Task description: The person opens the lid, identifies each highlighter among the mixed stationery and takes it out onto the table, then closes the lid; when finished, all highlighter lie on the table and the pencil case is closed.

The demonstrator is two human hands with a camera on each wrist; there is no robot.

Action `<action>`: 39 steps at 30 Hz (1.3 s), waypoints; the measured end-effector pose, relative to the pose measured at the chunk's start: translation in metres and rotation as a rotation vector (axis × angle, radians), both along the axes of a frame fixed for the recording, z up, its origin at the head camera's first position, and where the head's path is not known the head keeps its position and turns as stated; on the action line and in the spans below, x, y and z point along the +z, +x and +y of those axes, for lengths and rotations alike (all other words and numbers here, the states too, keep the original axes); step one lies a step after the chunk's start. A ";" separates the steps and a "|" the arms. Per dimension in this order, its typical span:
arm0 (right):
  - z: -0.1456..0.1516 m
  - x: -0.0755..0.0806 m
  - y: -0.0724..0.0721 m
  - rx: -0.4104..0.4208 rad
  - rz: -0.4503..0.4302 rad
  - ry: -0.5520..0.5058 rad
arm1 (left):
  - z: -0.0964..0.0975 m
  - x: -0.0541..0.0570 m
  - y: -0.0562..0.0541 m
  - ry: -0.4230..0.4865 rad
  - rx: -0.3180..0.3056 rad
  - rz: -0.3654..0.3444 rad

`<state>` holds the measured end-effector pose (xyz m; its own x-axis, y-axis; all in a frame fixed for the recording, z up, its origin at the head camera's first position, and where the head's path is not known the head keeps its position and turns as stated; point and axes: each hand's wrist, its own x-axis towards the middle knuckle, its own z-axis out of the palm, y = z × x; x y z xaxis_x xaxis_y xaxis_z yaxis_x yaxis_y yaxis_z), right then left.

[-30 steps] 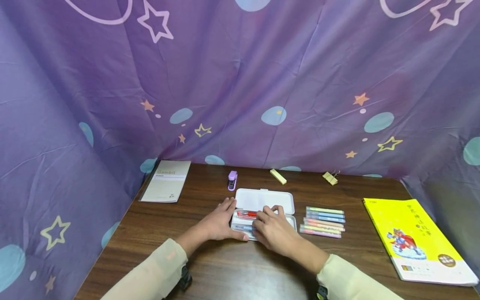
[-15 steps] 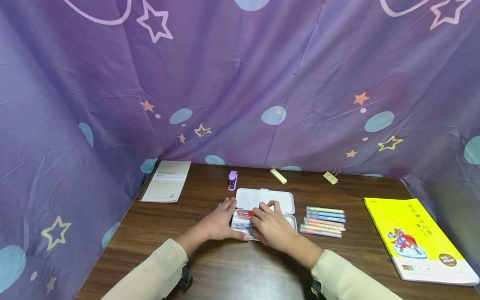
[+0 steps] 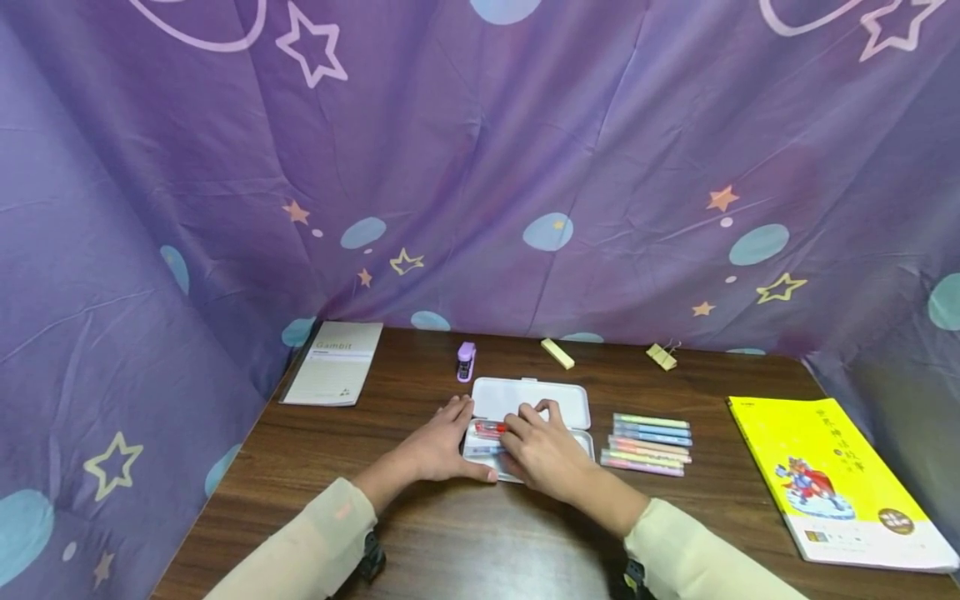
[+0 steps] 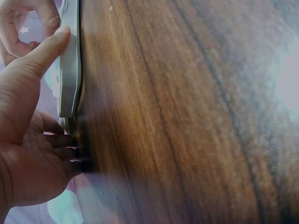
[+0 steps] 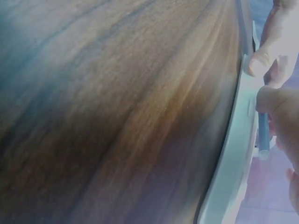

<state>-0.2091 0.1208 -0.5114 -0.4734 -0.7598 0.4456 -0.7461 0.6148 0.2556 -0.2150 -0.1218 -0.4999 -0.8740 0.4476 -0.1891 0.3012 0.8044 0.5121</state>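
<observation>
A white pencil case (image 3: 531, 404) lies with its lid laid back at the middle of the table, a red pen (image 3: 491, 427) and a blue pen (image 3: 483, 451) in its left part. My left hand (image 3: 438, 446) braces the case's left end, thumb along the near wall and straight fingers beside the end. Over the tray, my right hand (image 3: 546, 450) has curled fingers. In the right wrist view, its thumb pinches a slim blue-grey pen (image 5: 263, 133) just above the case rim (image 5: 233, 140). The right hand hides much of the tray.
Several pastel highlighters (image 3: 647, 444) lie right of the case. Behind it are a purple stapler (image 3: 466, 362), a pale yellow block (image 3: 557, 353) and a binder clip (image 3: 662, 357). A notebook (image 3: 332, 364) lies far left, a yellow book (image 3: 832, 475) far right.
My right hand has shifted slightly left over the tray since a second ago and has stayed nearly still since. The left hand and the case have not moved.
</observation>
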 end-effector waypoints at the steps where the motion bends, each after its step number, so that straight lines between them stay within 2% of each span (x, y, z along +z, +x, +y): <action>1: 0.001 0.001 0.001 -0.002 0.000 0.004 | 0.000 0.000 0.000 0.003 0.002 -0.001; 7: 0.009 0.007 0.004 -0.013 0.011 0.027 | 0.000 0.000 0.001 0.004 0.012 -0.010; 22: 0.052 0.012 0.006 0.007 0.086 -0.043 | 0.001 -0.002 0.000 -0.003 0.019 -0.026; 29: 0.077 0.012 0.010 -0.019 0.067 -0.060 | 0.001 -0.002 0.000 -0.001 0.004 0.001; 34: 0.096 0.011 0.015 -0.018 0.052 -0.095 | 0.002 -0.001 0.000 -0.007 0.001 -0.003; 39: 0.117 0.010 0.021 -0.054 0.038 -0.096 | 0.002 0.000 0.001 -0.020 0.008 -0.008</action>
